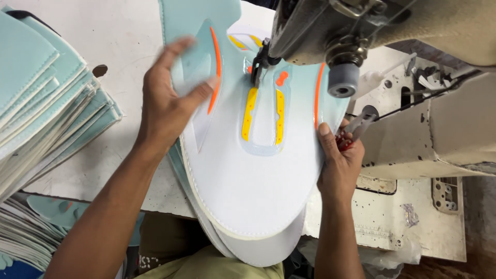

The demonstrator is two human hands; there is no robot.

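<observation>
Worn white sewing table, scuffed and stained, spread across the frame beneath an industrial sewing machine at upper right. Centred under the machine's presser foot: a shoe-upper panel, white with pale mint edges, orange strips and yellow bars, lying flat on a few similar panels and overhanging the near table edge toward the lap. Left hand spread flat on the panel's upper-left wing, fingers wide, pressing rather than gripping, apparently to keep the piece flat and steer it at the needle. Right hand pinching the panel's right edge with the thumb on top, a small thread snip with a red handle tucked in the same fingers, likely kept ready between seams. Tall stack of mint panels at left, just beside the left forearm, with more cut pieces piled at lower left. Little spare room on the right, the machine body close against the knuckles; open tabletop only at upper left, between stack and panel. Curved lower edge of the panel free and unsupported past the table's front.
</observation>
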